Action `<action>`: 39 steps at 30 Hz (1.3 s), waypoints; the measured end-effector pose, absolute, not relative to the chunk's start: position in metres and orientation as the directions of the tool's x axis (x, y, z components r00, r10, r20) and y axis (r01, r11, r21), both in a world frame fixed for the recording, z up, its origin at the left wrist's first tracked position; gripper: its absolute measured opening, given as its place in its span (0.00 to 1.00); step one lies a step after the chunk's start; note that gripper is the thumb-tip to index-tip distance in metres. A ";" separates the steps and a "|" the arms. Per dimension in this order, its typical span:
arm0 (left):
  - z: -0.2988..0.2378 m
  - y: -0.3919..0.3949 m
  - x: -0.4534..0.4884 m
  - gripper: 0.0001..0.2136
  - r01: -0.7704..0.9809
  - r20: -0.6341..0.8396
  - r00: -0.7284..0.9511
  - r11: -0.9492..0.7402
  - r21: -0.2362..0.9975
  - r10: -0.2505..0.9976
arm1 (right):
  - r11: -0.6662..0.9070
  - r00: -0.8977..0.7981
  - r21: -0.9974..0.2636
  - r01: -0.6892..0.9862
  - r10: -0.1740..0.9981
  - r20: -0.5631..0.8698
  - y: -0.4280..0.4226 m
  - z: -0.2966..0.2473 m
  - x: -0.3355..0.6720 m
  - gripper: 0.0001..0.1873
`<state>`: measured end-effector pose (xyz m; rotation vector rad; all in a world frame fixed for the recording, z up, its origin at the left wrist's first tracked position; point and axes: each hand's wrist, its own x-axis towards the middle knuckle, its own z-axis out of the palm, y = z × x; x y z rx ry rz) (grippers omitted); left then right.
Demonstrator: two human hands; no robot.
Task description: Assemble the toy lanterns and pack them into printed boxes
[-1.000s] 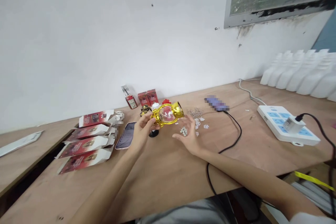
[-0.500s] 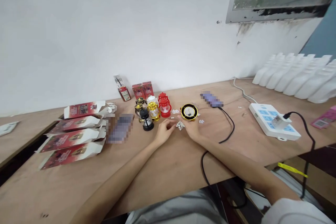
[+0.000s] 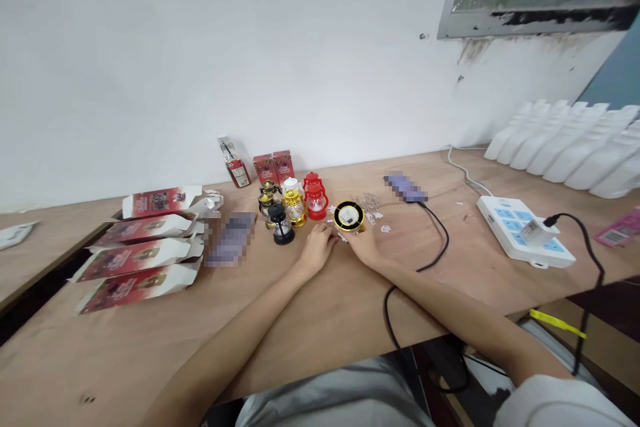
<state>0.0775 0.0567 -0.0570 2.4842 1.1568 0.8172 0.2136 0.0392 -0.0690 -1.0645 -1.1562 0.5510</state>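
Note:
My right hand grips a small gold lantern, whose round base with a black ring and pale centre is turned up toward me. Close beside it, my left hand rests low over the table with its fingers curled together; what they hold, if anything, is hidden. Small round pale pieces, like button cells, lie between the hands, mostly covered. Several small lanterns stand left of them: a black one, a gold one, red ones, a white one and bronze ones.
White cut-out bits and a tangle of thin strands lie right of the lantern. Further right are a blurred phone on a black cable and a power strip. Open red boxes lie left; white bottles line the right.
My right hand has brought the lantern left and slightly nearer, over the small round pieces. My left hand has shifted slightly right, and the pile is now mostly hidden.

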 end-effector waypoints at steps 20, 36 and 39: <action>-0.061 0.039 0.035 0.06 0.540 0.538 0.287 -0.598 0.593 0.793 | 0.473 0.105 -0.852 0.224 0.857 0.504 0.022 -0.059 0.205 0.16; -0.033 0.005 0.024 0.08 0.218 0.628 0.033 -0.619 0.754 0.777 | 0.269 -0.180 -0.961 0.069 0.951 0.253 0.011 -0.066 0.182 0.21; -0.033 0.005 0.023 0.08 0.170 0.628 0.025 -0.623 0.764 0.777 | 0.258 -0.171 -0.965 0.038 0.954 0.248 0.010 -0.062 0.183 0.22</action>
